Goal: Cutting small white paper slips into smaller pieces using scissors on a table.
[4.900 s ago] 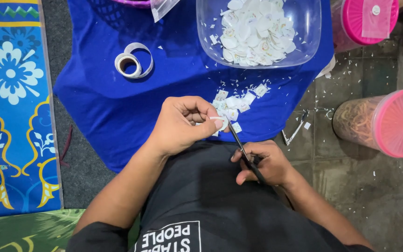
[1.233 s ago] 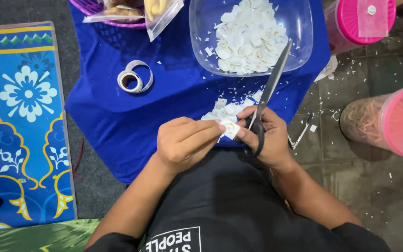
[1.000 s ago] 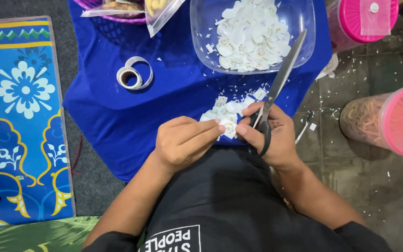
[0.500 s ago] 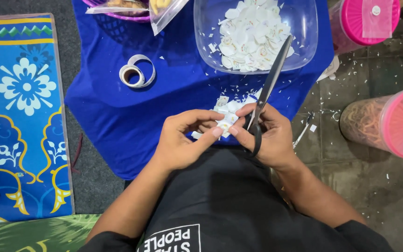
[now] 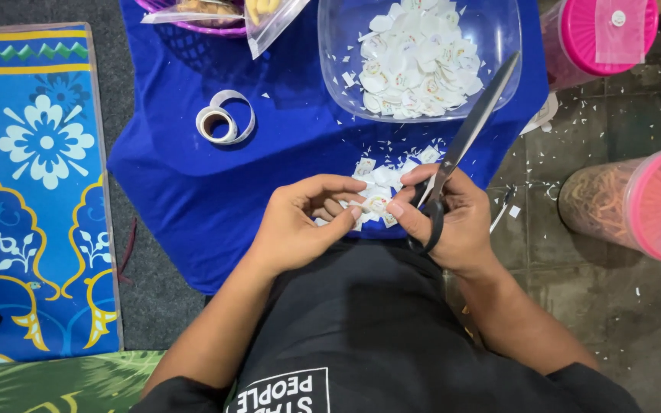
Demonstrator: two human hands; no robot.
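Small white paper sticker (image 5: 377,204) pinched over the blue cloth, printed I think. Long scissors (image 5: 464,141) point up-right, blades closed, tip over the bowl rim.

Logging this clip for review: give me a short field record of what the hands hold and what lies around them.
left hand: pinches a small white paper piece with the right hand
right hand: holds scissors, blades shut, pointing away
surface: blue cloth
near hands: loose white cut pieces
bowl: clear container full of white cut-outs
other: tape roll; two pink-lidded jars
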